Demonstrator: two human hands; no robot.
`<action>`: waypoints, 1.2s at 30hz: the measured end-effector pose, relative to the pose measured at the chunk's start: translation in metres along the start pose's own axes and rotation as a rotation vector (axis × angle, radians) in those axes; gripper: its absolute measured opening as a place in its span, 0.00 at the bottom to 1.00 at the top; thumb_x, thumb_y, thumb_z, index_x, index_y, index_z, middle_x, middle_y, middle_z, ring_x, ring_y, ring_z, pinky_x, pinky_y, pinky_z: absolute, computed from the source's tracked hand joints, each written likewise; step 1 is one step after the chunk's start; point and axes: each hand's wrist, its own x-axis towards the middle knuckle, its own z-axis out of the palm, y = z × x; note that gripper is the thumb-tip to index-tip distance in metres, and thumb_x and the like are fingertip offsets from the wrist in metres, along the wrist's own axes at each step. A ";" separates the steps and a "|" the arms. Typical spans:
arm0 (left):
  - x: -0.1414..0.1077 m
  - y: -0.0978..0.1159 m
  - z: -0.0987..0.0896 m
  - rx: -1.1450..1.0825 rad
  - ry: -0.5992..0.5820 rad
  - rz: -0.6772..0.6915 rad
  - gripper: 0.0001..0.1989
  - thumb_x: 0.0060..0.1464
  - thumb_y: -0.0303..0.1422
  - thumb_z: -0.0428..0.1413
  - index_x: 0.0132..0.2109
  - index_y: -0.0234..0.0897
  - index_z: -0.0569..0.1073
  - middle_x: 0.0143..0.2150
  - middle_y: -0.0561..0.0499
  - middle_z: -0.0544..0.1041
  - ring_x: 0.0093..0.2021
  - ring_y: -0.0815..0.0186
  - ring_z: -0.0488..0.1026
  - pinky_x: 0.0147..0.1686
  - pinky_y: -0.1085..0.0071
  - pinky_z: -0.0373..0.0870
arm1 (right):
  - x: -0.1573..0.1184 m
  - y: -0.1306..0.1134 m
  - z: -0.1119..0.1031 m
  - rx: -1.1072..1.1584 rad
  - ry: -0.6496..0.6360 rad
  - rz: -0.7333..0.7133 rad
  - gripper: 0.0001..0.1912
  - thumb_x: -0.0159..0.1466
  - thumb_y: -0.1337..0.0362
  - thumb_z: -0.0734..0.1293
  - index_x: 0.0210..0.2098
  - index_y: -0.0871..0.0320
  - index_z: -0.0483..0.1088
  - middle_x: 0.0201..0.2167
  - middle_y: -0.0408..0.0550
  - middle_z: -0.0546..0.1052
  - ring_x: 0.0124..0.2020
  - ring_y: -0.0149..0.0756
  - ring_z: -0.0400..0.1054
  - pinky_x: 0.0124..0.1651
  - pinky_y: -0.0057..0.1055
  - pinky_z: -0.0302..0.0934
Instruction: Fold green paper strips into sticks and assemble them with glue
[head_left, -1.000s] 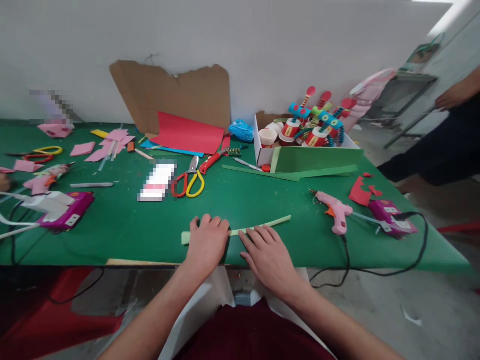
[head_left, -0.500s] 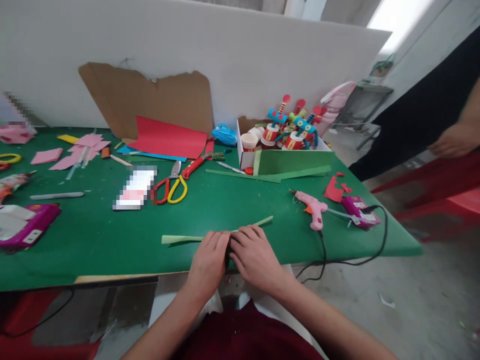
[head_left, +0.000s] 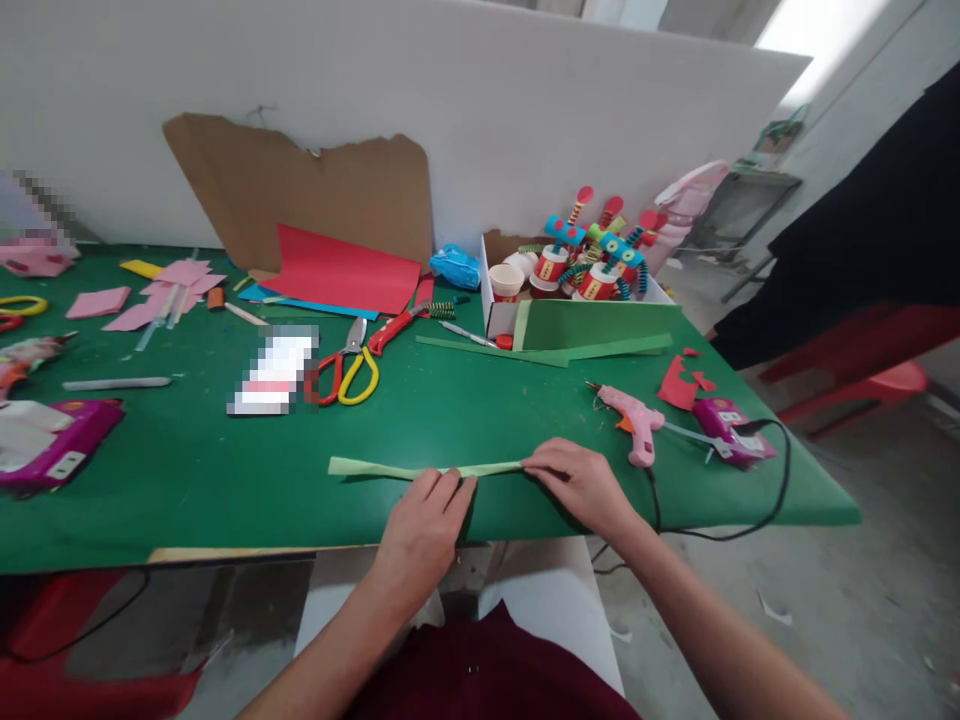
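A long, narrow light green paper strip (head_left: pixel 375 469) lies near the front edge of the green-covered table (head_left: pixel 247 500). My left hand (head_left: pixel 426 525) is closed on the middle of the strip, its fingertips pressing it against the tabletop. At the strip's right end, my right hand (head_left: pixel 581 484) pinches the tip between thumb and fingers. The strip's left end runs free past my left hand and curls slightly. To the right of my right hand lies a pink hot glue gun (head_left: pixel 636 425), its cord trailing toward the table's edge.
Scissors (head_left: pixel 351 370), a phone (head_left: pixel 276 370) and red paper (head_left: pixel 345 270) lie farther back. A white box (head_left: pixel 501 320) holds cups and paper figures. Purple power strips (head_left: pixel 731 432) sit at both sides. Someone in dark clothing (head_left: pixel 862 220) stands at right beside a red stool (head_left: pixel 892 380).
My right hand has moved right, away from my left hand, to the strip's right end. That end has come down and the strip now lies straighter.
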 end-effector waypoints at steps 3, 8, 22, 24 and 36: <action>0.000 -0.001 -0.004 0.001 -0.061 0.020 0.23 0.54 0.21 0.47 0.58 0.32 0.66 0.48 0.41 0.73 0.42 0.59 0.67 0.46 0.61 0.66 | -0.007 0.001 0.003 -0.025 -0.009 0.001 0.12 0.66 0.63 0.60 0.35 0.54 0.76 0.35 0.47 0.78 0.38 0.34 0.72 0.42 0.31 0.66; 0.000 -0.002 -0.008 0.023 -0.120 0.038 0.25 0.54 0.21 0.47 0.59 0.34 0.65 0.47 0.43 0.73 0.41 0.60 0.66 0.45 0.62 0.66 | -0.007 0.001 0.002 -0.034 0.019 0.094 0.10 0.65 0.64 0.62 0.32 0.55 0.76 0.34 0.46 0.77 0.36 0.33 0.72 0.42 0.29 0.65; 0.005 0.003 -0.012 0.065 -0.154 0.020 0.25 0.55 0.22 0.47 0.61 0.34 0.63 0.42 0.44 0.71 0.39 0.60 0.64 0.40 0.63 0.66 | -0.002 -0.014 0.000 -0.372 -0.064 0.306 0.10 0.65 0.63 0.61 0.29 0.56 0.69 0.30 0.44 0.73 0.32 0.33 0.68 0.36 0.29 0.55; 0.006 0.004 -0.013 0.070 -0.171 0.012 0.25 0.56 0.23 0.47 0.61 0.35 0.62 0.40 0.45 0.71 0.38 0.60 0.64 0.40 0.63 0.66 | -0.001 -0.015 0.000 -0.404 -0.065 0.307 0.10 0.65 0.63 0.61 0.29 0.56 0.69 0.30 0.44 0.74 0.32 0.33 0.67 0.35 0.29 0.54; 0.012 0.010 -0.018 0.133 -0.206 0.021 0.26 0.55 0.20 0.47 0.61 0.36 0.63 0.38 0.46 0.70 0.38 0.59 0.64 0.38 0.62 0.65 | 0.000 -0.017 -0.002 -0.467 -0.117 0.335 0.09 0.66 0.64 0.60 0.31 0.57 0.69 0.32 0.45 0.74 0.33 0.34 0.68 0.37 0.30 0.53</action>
